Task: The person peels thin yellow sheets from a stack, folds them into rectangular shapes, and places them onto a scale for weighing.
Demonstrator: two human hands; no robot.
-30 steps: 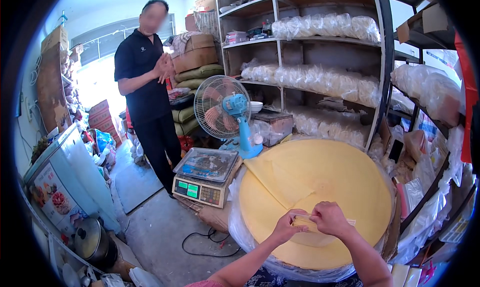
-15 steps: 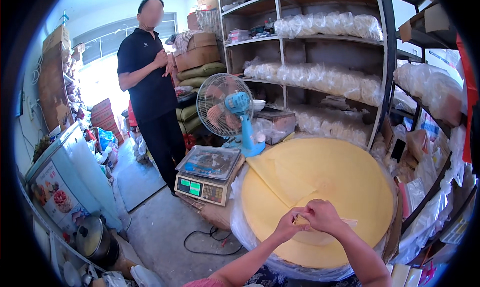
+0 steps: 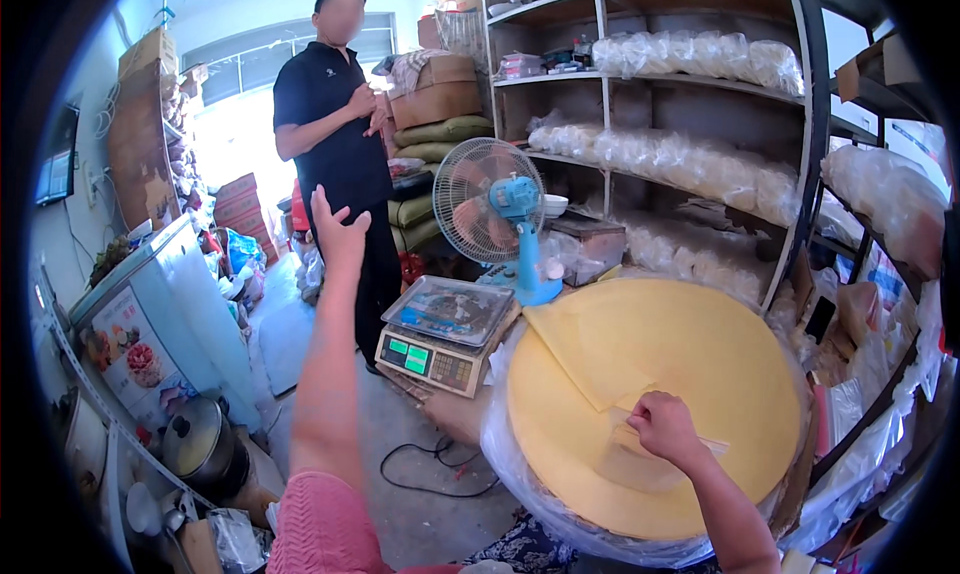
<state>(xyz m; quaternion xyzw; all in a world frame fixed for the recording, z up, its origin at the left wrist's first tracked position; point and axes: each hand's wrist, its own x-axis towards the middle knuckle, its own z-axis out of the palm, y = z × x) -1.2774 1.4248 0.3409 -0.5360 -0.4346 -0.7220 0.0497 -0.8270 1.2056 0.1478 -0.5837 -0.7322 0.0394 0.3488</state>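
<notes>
One hand, the right hand (image 3: 662, 426), pinches a thin yellow round sheet (image 3: 640, 374) mid-peel; left hand (image 3: 338, 232) raised open, so peeling on probably needs it back.

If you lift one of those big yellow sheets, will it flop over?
Probably floppy: the top sheet already lies folded over the stack. It looks very thin, so likely light and easy to tear. The right hand pinches just an edge.

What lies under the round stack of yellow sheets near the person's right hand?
Clear plastic wrap bulges out beneath the round stack of yellow sheets, where the right hand rests. Whatever supports the stack is covered by the plastic and sheets.
</notes>
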